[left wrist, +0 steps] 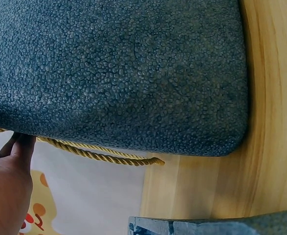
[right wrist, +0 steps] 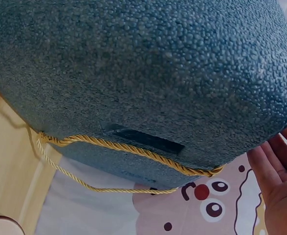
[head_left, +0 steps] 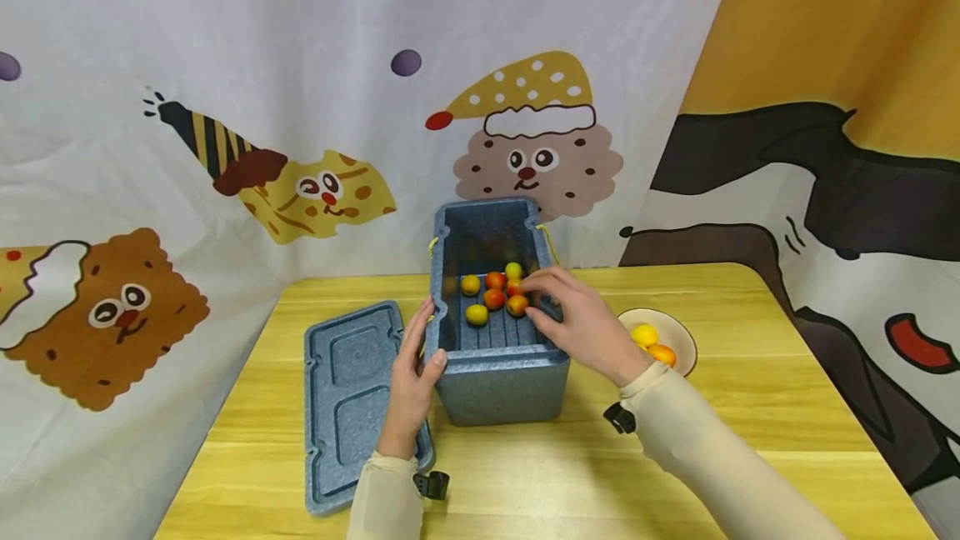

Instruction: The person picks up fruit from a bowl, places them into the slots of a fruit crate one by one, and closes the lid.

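Observation:
A blue-grey speckled foam box (head_left: 501,390) stands uncovered on the table. Inside, small round fruits in yellow (head_left: 476,315), red (head_left: 494,299) and orange (head_left: 517,306) lie on its ribbed floor. My left hand (head_left: 411,377) rests along the left wall, thumb at the front corner; the left wrist view shows its fingers against the wall beside a gold rope (left wrist: 99,155). Over the right rim reaches my right hand (head_left: 581,319), thumb and forefinger apart above the fruits, with none visibly gripped. The box hides those fingertips in the right wrist view.
The box's lid (head_left: 360,407) lies on the table to the left. At right, a round plate (head_left: 684,340) holds a yellow and an orange fruit. Gold rope (right wrist: 133,149) hangs along the box's side. A printed cloth (head_left: 315,65) hangs behind the table.

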`<state>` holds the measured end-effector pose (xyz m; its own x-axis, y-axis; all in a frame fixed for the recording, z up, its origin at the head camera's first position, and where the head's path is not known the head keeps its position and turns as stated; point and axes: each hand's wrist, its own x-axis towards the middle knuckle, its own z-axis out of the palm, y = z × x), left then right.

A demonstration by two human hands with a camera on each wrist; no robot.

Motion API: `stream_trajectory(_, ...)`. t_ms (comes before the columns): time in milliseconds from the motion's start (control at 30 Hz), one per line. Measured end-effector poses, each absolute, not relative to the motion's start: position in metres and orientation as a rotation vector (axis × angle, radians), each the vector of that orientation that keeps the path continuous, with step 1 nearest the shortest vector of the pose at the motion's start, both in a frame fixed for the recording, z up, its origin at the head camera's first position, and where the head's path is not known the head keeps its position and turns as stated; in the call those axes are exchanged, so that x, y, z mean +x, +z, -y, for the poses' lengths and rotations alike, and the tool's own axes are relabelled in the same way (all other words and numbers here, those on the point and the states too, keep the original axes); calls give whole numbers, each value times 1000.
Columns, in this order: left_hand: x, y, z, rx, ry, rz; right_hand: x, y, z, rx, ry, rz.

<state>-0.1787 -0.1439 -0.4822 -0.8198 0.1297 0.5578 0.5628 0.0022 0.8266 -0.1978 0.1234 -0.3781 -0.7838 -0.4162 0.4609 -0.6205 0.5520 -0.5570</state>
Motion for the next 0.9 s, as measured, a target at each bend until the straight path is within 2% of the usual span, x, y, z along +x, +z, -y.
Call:
stream_trajectory(400,-178,-482,144,-715,-1871,1957,-200,-381,-143,720,1092,2511)
stream_trajectory(700,-167,-453,138,-703,-1880,1997,-197,-396,-177,619,1047,2479)
stream_trajectory(900,-164,-450,137,-705,-1862,1982,-200,-408,-195,537,1029,2546)
